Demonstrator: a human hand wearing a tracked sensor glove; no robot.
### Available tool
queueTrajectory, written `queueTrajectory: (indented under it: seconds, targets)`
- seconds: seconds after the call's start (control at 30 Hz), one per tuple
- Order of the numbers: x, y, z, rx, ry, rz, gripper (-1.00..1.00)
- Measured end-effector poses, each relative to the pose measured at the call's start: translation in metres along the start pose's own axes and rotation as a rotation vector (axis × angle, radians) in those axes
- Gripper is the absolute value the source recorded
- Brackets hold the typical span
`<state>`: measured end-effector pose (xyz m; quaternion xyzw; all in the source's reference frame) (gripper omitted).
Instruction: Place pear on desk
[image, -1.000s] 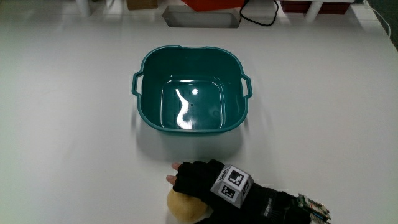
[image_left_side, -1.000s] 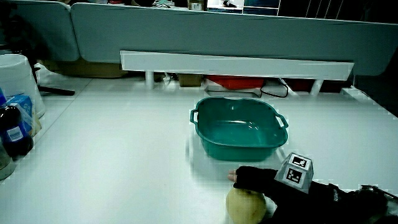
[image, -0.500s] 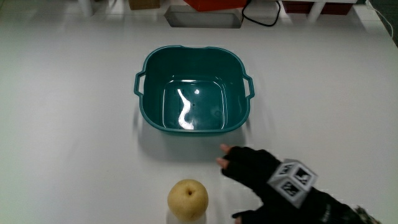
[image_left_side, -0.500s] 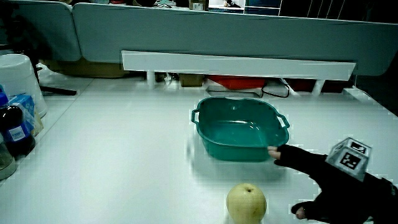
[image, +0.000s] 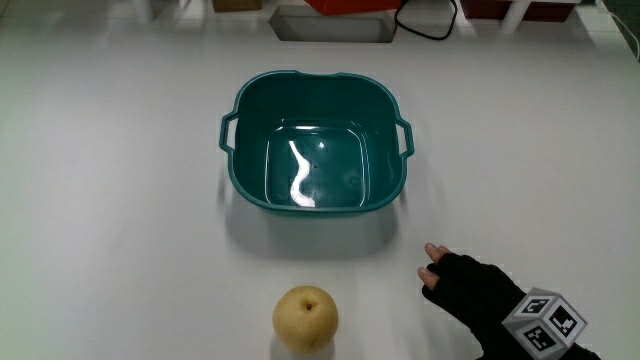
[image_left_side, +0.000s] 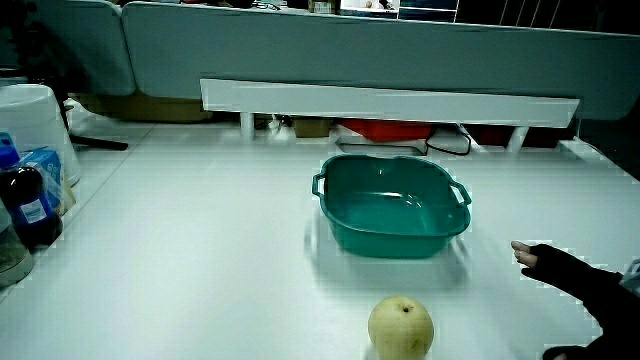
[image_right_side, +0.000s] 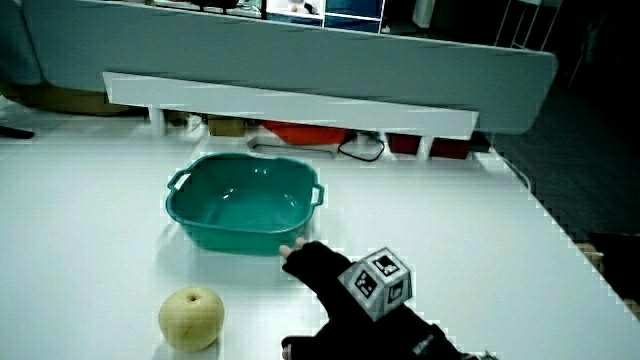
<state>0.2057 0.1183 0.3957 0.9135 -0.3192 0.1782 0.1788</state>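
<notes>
Well, the pear (image: 305, 318) sits upright on the bare counter (image: 120, 230), nearer to the person than the teal basin (image: 316, 141) and well apart from it, so the placing looks done to me. The hand (image: 470, 295) rests low over the counter beside the pear, not touching it, fingers spread and loose, holding nothing. The basin is empty, with only a glint of light in it. In a side view a dark bottle (image_left_side: 30, 205) and a pale tub (image_left_side: 35, 125) stand at the counter's edge, well clear. There is open counter all round the pear, so the hand has easy room to draw off toward the person.
</notes>
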Motion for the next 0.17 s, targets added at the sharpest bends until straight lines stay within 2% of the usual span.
queueTrajectory:
  seconds: [0.17]
  targets:
    - [0.0021,0.001,-0.0036,-0.011,0.005,-0.002,-1.0]
